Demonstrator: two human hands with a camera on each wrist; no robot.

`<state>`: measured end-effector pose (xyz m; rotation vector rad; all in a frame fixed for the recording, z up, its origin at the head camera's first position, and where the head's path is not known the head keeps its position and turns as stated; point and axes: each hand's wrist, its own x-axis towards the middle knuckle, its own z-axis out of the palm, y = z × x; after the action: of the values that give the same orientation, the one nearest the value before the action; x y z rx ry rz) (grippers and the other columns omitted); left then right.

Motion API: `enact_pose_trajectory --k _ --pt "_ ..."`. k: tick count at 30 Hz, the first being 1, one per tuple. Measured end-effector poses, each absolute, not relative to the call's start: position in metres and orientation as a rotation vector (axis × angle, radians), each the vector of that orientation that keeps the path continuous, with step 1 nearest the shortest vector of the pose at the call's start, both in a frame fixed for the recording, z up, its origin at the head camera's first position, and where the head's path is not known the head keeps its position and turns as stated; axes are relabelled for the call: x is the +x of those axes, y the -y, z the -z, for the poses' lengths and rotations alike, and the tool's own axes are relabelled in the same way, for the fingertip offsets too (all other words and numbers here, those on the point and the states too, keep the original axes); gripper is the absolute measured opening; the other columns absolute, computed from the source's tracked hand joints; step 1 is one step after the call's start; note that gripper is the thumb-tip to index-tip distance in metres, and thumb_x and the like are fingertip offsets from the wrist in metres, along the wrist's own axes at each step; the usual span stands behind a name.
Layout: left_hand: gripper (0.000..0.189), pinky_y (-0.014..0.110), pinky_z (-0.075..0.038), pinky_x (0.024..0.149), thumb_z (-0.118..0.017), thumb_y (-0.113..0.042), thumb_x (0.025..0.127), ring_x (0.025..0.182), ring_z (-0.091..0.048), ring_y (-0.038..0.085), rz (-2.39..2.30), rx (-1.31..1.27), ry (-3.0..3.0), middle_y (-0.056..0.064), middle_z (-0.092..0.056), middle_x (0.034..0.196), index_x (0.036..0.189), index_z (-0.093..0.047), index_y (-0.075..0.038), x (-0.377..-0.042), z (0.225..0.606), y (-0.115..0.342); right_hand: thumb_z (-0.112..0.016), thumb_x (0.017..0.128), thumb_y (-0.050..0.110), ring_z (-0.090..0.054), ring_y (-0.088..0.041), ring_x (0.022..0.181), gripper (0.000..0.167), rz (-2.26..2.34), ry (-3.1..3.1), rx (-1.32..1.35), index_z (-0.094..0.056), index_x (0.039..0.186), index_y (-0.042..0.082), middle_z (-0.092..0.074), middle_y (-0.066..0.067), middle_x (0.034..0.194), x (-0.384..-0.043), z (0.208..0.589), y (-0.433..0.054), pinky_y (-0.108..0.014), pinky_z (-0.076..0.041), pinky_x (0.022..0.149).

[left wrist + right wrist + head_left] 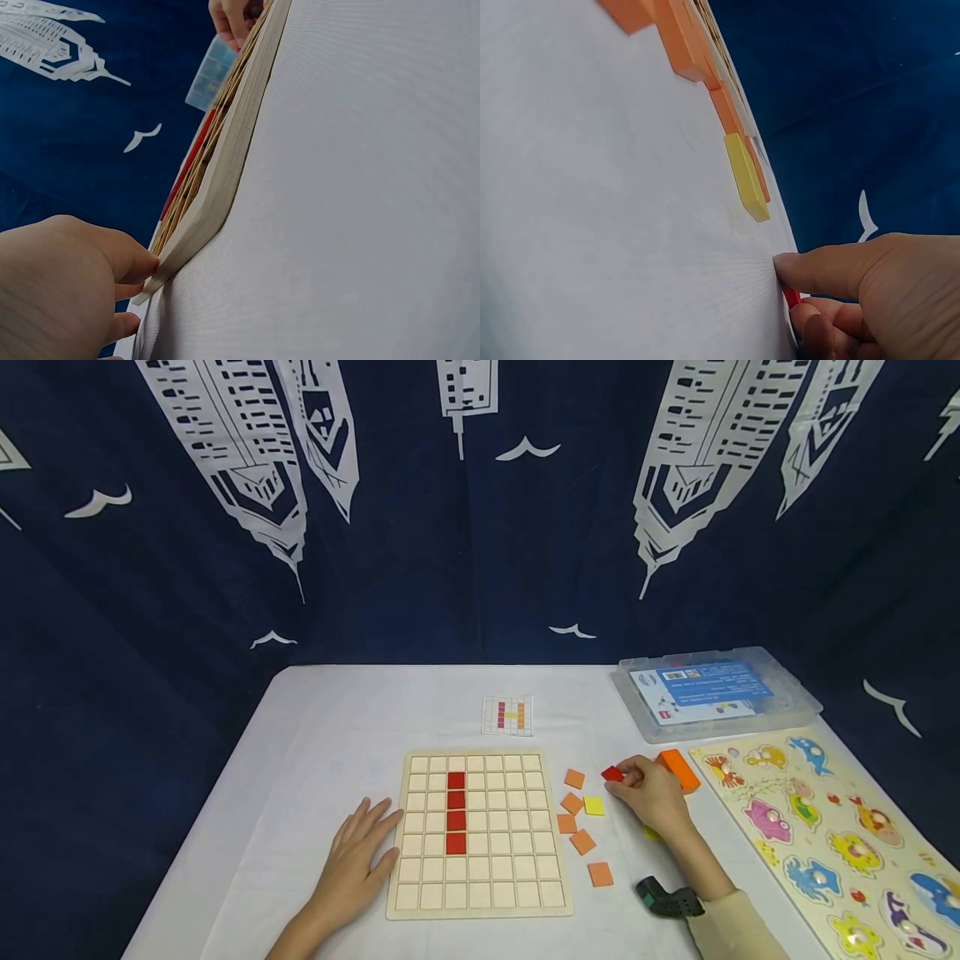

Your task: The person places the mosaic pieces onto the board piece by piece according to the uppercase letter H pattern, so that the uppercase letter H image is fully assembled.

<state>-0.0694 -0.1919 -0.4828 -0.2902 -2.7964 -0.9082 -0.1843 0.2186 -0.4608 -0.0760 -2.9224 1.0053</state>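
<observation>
Currently, R hand (651, 795): grip together, clamped on a small red square tile (612, 773), thumb on one side, fingers on the other; tile's well R of the grid, & we can't tell if it's off the white counter (315, 727).
L hand (356, 860): grip apart, fingers fairly straight w/ thumb spread, touching the L edge of a pale wooden grid board (516, 870).
Grid: flat on counter; we count 4 dark red square tiles (456, 820) in a vertical line, 3rd col. from L, rows 2–5 from top.
Loose pcs: we see 5 flat orange square tiles (582, 842) just R of grid, 1 bright yellow square tile (594, 806) beside them; another yellow pc. (652, 833) mostly hidden by R hand.
Block: solid bright-orange block (678, 771), just R of R hand, partly hidden.
Card: small white printed card (491, 717), beyond grid.
Far R: clear plastic case (641, 727) w/ blue-white label; cream animal puzzle board (750, 768) nearer us.
</observation>
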Motion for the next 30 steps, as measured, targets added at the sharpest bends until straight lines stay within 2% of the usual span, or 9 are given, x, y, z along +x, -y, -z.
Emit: enact_pose_trajectory --k 8,18,30 --pt "0.048 0.061 -0.014 0.116 -0.064 -0.011 0.09 0.147 -0.024 0.04 0.92 -0.264 2.824 0.014 -0.044 0.151 0.137 -0.056 -0.008 -0.069 0.484 0.193 -0.075 0.083 0.012 -0.051 -0.019 0.065 0.026 -0.992 2.902 -0.066 -0.065 0.099 -0.005 -0.059 -0.008 0.074 -0.185 0.461 -0.218 -0.022 -0.042 0.059" --pt "0.049 0.061 -0.014 0.116 -0.064 -0.011 0.09 0.147 -0.023 0.039 0.931 -0.276 2.819 0.014 -0.043 0.152 0.138 -0.055 -0.008 -0.07 0.487 0.193 -0.075 0.083 0.015 -0.052 -0.019 0.066 0.027 -1.004 2.88 -0.075 -0.066 0.1 -0.004 -0.059 -0.007 0.074 -0.177 0.454 -0.214 -0.022 -0.04 0.056" --pt "0.049 0.061 -0.014 0.117 -0.064 -0.012 0.09 0.147 -0.023 0.039 0.928 -0.269 2.821 0.014 -0.043 0.152 0.138 -0.055 -0.008 -0.07 0.486 0.193 -0.079 0.079 0.012 -0.046 -0.013 0.062 0.022 -1.112 2.87 0.171 -0.067 0.094 0.002 -0.056 -0.001 0.07 -0.152 0.432 -0.169 -0.019 -0.037 0.051"
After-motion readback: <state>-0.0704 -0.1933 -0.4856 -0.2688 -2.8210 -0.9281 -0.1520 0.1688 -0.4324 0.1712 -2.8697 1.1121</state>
